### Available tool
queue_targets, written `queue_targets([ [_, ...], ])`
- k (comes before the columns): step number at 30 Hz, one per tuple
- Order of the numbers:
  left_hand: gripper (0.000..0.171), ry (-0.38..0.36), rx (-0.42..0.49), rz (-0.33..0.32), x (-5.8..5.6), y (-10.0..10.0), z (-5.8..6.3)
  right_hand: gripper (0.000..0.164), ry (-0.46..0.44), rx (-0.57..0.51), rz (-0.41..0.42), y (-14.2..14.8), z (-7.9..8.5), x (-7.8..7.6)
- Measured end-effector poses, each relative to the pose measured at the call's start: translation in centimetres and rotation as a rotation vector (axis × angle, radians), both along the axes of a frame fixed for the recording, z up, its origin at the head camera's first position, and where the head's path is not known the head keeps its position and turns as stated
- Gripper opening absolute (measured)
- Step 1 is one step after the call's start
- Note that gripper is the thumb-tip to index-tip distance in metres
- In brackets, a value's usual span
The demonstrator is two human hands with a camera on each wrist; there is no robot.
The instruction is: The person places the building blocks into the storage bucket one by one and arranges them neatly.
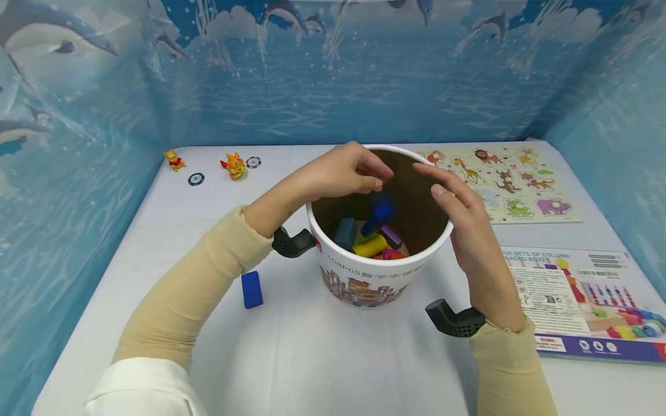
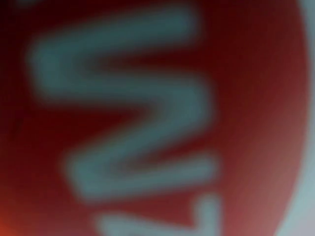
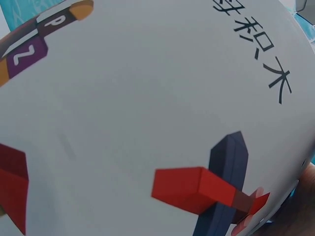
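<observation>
My left hand (image 1: 346,170) hovers over the mouth of a white printed bucket (image 1: 364,266), its fingers loosely bent with nothing visible between them. Below it, inside the bucket, a blue block (image 1: 381,211) is blurred. Several toy blocks lie at the bottom, among them a yellow cylinder (image 1: 370,247), a purple block (image 1: 390,236) and a dark blue-grey block (image 1: 345,233). My right hand (image 1: 470,231) is at the right rim, fairly straight fingers and thumb reaching over the edge. The left wrist view has only blurred red print; the right wrist view has the bucket's printed wall (image 3: 113,113).
A blue rectangular block (image 1: 252,289) lies left of the bucket. Two small figurines, a bear (image 1: 174,160) and an orange one (image 1: 234,166), stand back left near two round chips (image 1: 196,179). An animal puzzle board (image 1: 520,185) and a printed box (image 1: 583,300) lie right.
</observation>
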State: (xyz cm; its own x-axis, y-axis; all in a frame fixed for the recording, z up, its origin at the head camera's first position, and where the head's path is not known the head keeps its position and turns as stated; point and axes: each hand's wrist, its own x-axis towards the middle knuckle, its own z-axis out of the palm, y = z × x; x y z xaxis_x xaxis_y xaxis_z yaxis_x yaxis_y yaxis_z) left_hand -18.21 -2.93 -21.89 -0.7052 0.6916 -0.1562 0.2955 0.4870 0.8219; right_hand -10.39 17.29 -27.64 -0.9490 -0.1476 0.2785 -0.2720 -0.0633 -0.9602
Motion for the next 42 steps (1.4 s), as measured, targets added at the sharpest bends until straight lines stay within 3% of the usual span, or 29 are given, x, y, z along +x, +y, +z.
queue_targets([
  [2,0.030,0.009,0.077,0.018,0.1,0.0,0.0,0.035,0.001,-0.006,0.001,0.0,0.0,0.0],
  [6,0.031,0.043,0.328,0.094,1.9,-1.2,1.1,0.035,0.000,-0.003,-0.004,0.1,-0.1,0.0],
  [9,0.031,0.115,0.520,0.185,3.9,-3.6,1.8,0.035,-0.002,0.007,-0.008,0.1,-0.1,0.0],
  [12,0.033,0.180,0.590,0.287,5.0,-7.2,0.4,0.036,-0.002,0.014,-0.012,0.1,0.1,0.0],
  [15,0.037,0.161,0.500,0.387,5.9,-11.6,-2.5,0.035,-0.005,0.019,-0.016,0.0,0.2,0.0],
  [18,0.043,0.096,0.368,0.415,6.7,-15.9,-6.5,0.035,-0.007,0.020,-0.018,0.0,0.2,-0.1],
  [23,0.055,-0.015,0.159,0.377,8.3,-21.1,-13.3,0.035,-0.008,0.006,-0.022,-0.1,0.2,-0.1],
  [27,0.069,-0.048,-0.012,0.335,10.0,-22.4,-16.8,0.035,-0.012,-0.004,-0.017,-0.1,0.1,-0.1],
  [30,0.076,-0.023,-0.080,0.320,11.2,-22.2,-18.2,0.035,-0.011,-0.006,-0.014,-0.1,0.1,-0.1],
  [33,0.079,0.056,-0.105,0.316,11.9,-21.5,-18.9,0.035,-0.008,-0.004,-0.017,-0.1,0.2,-0.1],
  [38,0.075,0.197,-0.123,0.343,12.3,-20.4,-19.2,0.035,-0.008,-0.005,-0.021,-0.1,0.1,-0.1],
  [42,0.069,0.261,-0.117,0.375,12.2,-19.7,-19.2,0.035,-0.009,-0.011,-0.018,-0.1,0.0,-0.1],
])
